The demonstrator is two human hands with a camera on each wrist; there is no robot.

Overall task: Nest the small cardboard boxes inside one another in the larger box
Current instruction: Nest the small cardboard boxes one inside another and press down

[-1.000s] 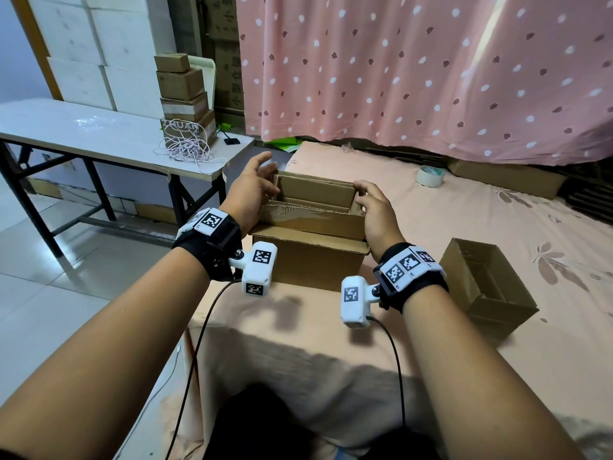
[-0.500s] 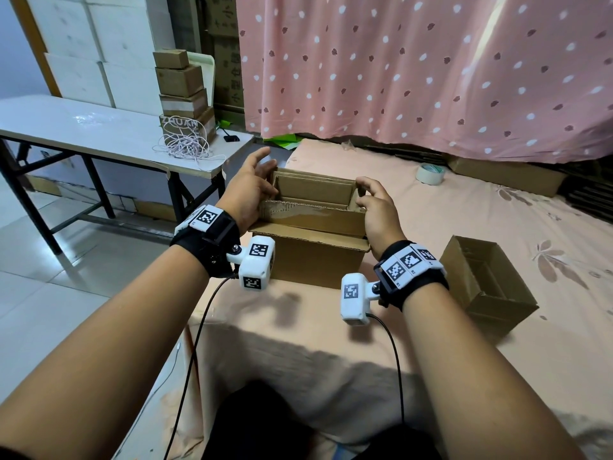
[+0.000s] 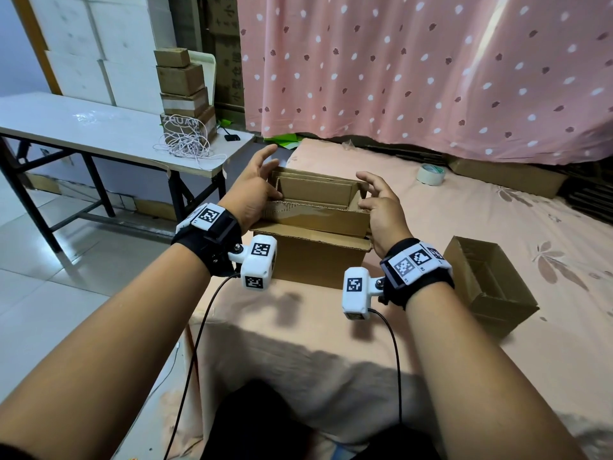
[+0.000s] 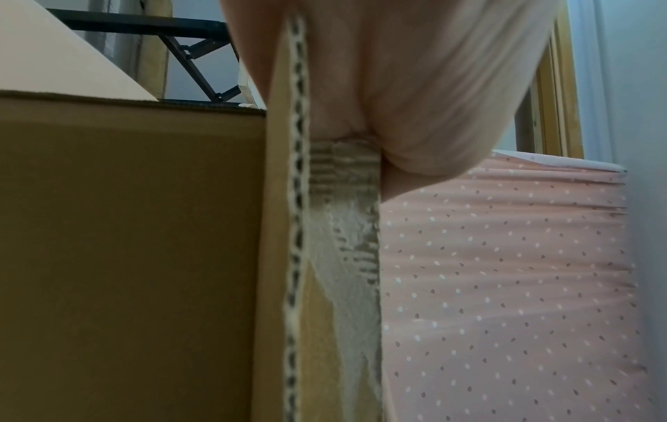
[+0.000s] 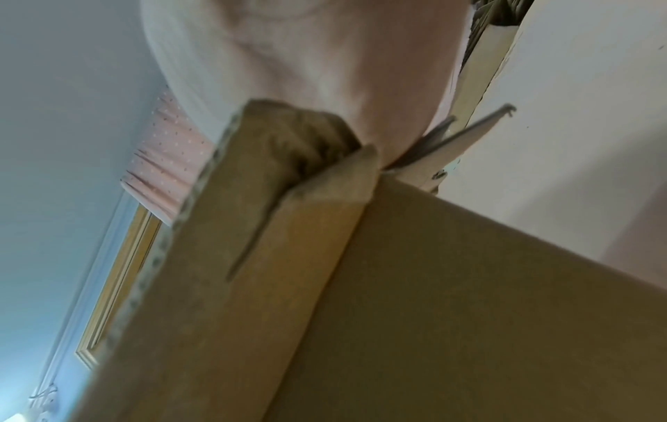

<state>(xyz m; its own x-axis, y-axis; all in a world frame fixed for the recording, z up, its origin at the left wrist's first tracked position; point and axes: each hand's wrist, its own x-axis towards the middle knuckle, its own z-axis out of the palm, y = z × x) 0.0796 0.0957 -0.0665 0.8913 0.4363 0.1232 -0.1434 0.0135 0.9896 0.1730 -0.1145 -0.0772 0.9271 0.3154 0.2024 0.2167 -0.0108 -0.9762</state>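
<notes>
Two boxes are nested: the larger box [image 3: 315, 260] sits at twelve o'clock, the small box [image 3: 315, 194] inside. Left hand [image 3: 255, 190] and right hand [image 3: 381, 207], both with loose fingers, flank its walls. Cardboard seems light, stiff; grip the rims.

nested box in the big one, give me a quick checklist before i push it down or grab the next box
1. Inner box sits inside the larger box: ok, though its rim stands above the outer walls.
2. Fully seated on the bottom: cannot tell, the inside is hidden.
3. Left hand steadies the left end: ok, palm against the cardboard, fingers straight.
4. Right hand has a hold: not ok, fingers spread loosely at the right end, gripping nothing.
5. Outer flaps out of the way: ok on the near side; far side cannot tell.
6. Next open box within view on the right: ok, open side up.
</notes>
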